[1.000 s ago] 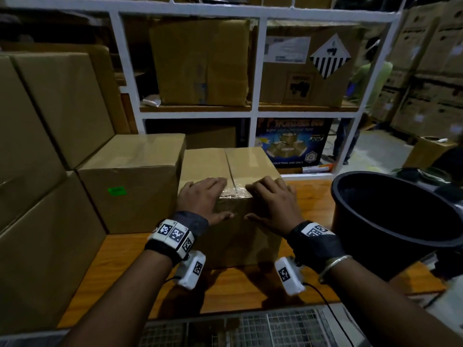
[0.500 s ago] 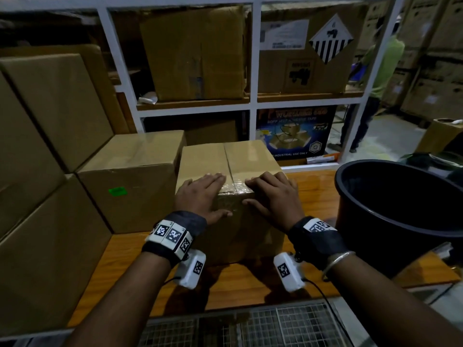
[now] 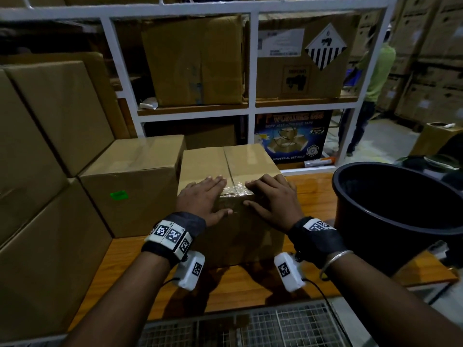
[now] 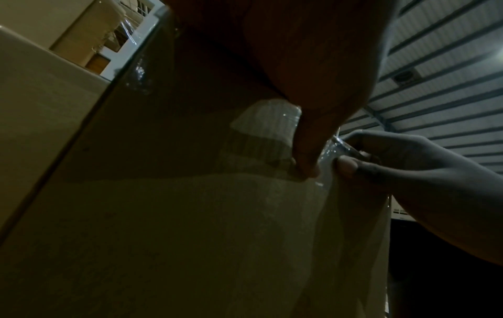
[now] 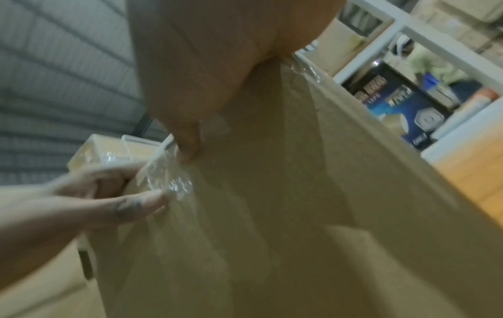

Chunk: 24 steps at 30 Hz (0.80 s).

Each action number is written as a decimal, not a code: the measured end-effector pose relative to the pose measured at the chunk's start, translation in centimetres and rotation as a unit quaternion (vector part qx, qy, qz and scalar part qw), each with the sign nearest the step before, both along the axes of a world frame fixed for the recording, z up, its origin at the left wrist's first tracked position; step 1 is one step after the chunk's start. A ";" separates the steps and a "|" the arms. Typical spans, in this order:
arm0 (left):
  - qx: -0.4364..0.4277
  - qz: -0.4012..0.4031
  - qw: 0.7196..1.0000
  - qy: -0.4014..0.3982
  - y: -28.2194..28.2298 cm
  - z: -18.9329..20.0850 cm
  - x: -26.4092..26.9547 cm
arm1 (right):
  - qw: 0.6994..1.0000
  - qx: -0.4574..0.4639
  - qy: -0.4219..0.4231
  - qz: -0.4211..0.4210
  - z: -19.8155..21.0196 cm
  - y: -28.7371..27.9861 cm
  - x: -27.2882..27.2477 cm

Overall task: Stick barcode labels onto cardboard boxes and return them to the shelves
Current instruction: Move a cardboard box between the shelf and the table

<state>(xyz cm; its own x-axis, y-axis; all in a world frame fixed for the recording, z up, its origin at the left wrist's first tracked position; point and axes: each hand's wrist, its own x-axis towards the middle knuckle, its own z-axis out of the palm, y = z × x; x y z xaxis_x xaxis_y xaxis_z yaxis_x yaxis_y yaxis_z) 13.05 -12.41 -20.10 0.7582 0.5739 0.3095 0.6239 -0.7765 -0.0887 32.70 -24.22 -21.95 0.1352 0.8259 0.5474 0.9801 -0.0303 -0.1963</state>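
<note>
A plain cardboard box [image 3: 248, 161] stands on the wooden table [image 3: 238, 284], its top seam sealed with clear tape [image 3: 231, 189]. My left hand [image 3: 213, 196] and right hand [image 3: 255, 195] lie flat on the near top edge, one on each side of the tape. Their fingers are straight on the top and the thumbs press on the front face. In the left wrist view the left thumb [image 4: 307, 163] and the right thumb [image 4: 348, 165] meet at the crinkled tape end. The right wrist view shows the right thumb [image 5: 187, 148] on the box front [image 5: 299, 193]. No barcode label shows on this box.
A box [image 3: 130, 171] with a green sticker [image 3: 119, 195] touches the left side, with bigger boxes [image 3: 50, 121] stacked beyond. A black tub [image 3: 400, 209] stands at the right. The white shelf frame [image 3: 251, 71] behind holds several boxes. A person [image 3: 375, 78] stands at the far right.
Both hands keep their place on the box's near edge. Only the head view has shifted a little.
</note>
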 end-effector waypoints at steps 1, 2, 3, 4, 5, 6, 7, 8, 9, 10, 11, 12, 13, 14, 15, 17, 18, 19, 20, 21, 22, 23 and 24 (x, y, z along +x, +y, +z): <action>0.001 -0.001 1.000 -0.001 0.0 0.0 0.0 | 1.000 0.001 -0.002 -0.001 -0.1 0.1 0.0; 0.002 -0.001 1.000 -0.002 -0.1 0.0 0.0 | 1.000 0.002 -0.006 -0.003 -0.1 0.0 0.0; 0.001 0.000 1.000 -0.003 -0.1 -0.1 0.0 | 1.000 -0.001 -0.012 -0.006 -0.1 0.0 0.0; -0.001 -0.002 1.000 -0.003 -0.1 -0.1 0.0 | 1.000 -0.006 -0.019 -0.010 0.0 -0.1 -0.1; -0.003 -0.005 1.000 -0.004 -0.2 0.0 0.0 | 0.999 -0.013 -0.026 -0.015 0.1 -0.1 -0.1; -0.003 -0.008 1.000 -0.004 -0.2 0.1 0.0 | 0.999 -0.020 -0.031 -0.020 0.1 -0.1 -0.3; -0.003 -0.012 1.000 -0.007 -0.3 0.1 -0.1 | 0.999 -0.027 -0.034 -0.024 0.2 -0.1 -0.4; -0.004 -0.016 1.000 -0.012 -0.4 0.2 -0.1 | 0.999 -0.030 -0.035 -0.028 0.2 -0.2 -0.6; -0.005 -0.020 1.000 -0.018 -0.4 0.3 -0.1 | 0.999 -0.026 -0.036 -0.030 0.1 -0.2 -0.6; -0.005 -0.022 0.999 -0.024 -0.5 0.3 -0.2 | 0.999 -0.018 -0.035 -0.030 0.0 -0.2 -0.7; -0.008 -0.022 0.999 -0.028 -0.6 0.3 -0.2 | 0.999 -0.008 -0.031 -0.030 0.0 -0.2 -0.8; -0.013 -0.023 0.999 -0.032 -0.6 0.3 -0.3 | 0.999 -0.001 -0.029 -0.029 -0.1 -0.2 -0.8; -0.023 -0.024 0.999 -0.037 -0.6 0.4 -0.3 | 0.999 -0.002 -0.030 -0.029 0.0 -0.1 -0.8; -0.035 -0.024 0.998 -0.042 -0.5 0.4 -0.4 | 0.999 -0.010 -0.031 -0.030 0.0 -0.1 -0.7; -0.049 -0.025 0.997 -0.049 -0.5 0.5 -0.5 | 0.999 -0.020 -0.030 -0.029 0.1 -0.1 -0.7; -0.087 -0.036 0.992 -0.082 -0.2 0.9 -0.8 | 0.999 -0.032 -0.024 -0.023 0.4 -0.1 -0.6; -0.106 -0.046 0.988 -0.104 -0.1 1.1 -1.0 | 0.999 -0.038 -0.019 -0.019 0.6 -0.2 -0.5; -0.121 -0.057 0.984 -0.121 0.0 1.3 -1.2 | 0.999 -0.045 -0.014 -0.015 0.8 -0.3 -0.4; -0.132 -0.067 0.980 -0.136 -0.1 1.5 -1.4 | 0.999 -0.052 -0.011 -0.011 0.9 -0.4 -0.4; -0.146 -0.072 0.975 -0.152 -0.2 1.8 -1.7 | 0.998 -0.056 -0.007 -0.008 0.9 -0.6 -0.3; -0.162 -0.072 0.969 -0.170 -0.3 2.0 -1.8 | 0.998 -0.057 -0.002 -0.003 1.1 -0.8 -0.2; -0.180 -0.069 0.963 -0.190 -0.3 2.2 -2.1 | 0.998 -0.057 0.006 0.003 1.2 -0.9 0.0; -0.194 -0.063 0.957 -0.205 -0.4 2.5 -2.3 | 0.998 -0.056 0.018 0.011 1.3 -1.1 0.2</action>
<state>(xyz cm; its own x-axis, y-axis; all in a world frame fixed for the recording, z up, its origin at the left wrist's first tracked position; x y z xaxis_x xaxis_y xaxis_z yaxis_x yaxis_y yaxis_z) 10.76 -12.85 -17.61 0.6891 0.6179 0.3786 0.4433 -0.7728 0.4543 32.95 -25.29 -20.65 0.1343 0.8850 0.4459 0.9731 -0.0329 -0.2278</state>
